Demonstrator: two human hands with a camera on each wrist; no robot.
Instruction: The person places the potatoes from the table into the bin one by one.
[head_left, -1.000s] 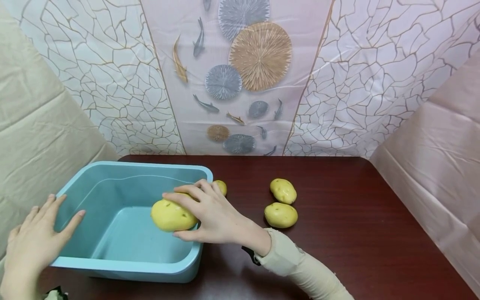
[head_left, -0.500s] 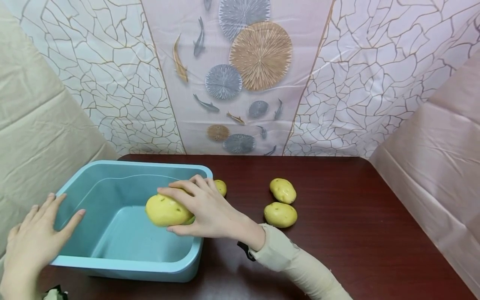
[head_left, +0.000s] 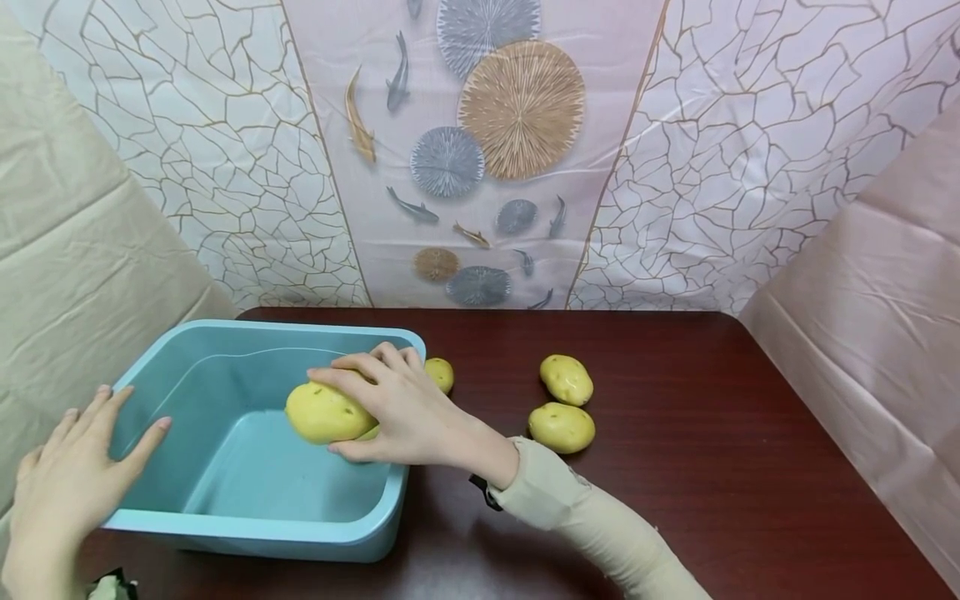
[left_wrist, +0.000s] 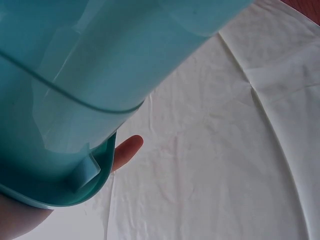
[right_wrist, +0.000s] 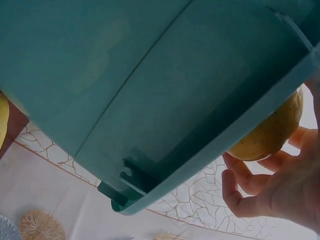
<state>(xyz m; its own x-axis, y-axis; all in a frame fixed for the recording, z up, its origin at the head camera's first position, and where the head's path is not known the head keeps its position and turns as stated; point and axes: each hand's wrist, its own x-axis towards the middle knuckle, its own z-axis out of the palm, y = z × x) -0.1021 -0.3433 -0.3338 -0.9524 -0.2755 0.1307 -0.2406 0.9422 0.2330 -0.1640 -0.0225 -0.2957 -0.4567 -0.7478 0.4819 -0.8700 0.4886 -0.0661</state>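
Note:
A large yellow potato (head_left: 324,414) is gripped by my right hand (head_left: 408,417), fingers over its top and thumb below. It hangs above the right part of a light blue plastic basin (head_left: 247,529). In the right wrist view the basin's wall and rim partly hide the potato (right_wrist: 270,132), and several fingers (right_wrist: 250,182) show beside it. My left hand (head_left: 71,479) lies over the basin's left rim, fingers extended and thumb spread inward. One fingertip (left_wrist: 129,150) shows past the rim in the left wrist view. No potato is visible inside the basin.
Two yellow potatoes, a rear one (head_left: 566,380) and a front one (head_left: 561,428), lie on the dark red table (head_left: 675,467). A third potato (head_left: 441,375) sits beside the basin's right wall, partly hidden by my right hand. Patterned cloth (head_left: 472,167) hangs behind.
My right hand has moved slightly left and farther back with the potato, over the basin. The left hand and the other potatoes have stayed in place.

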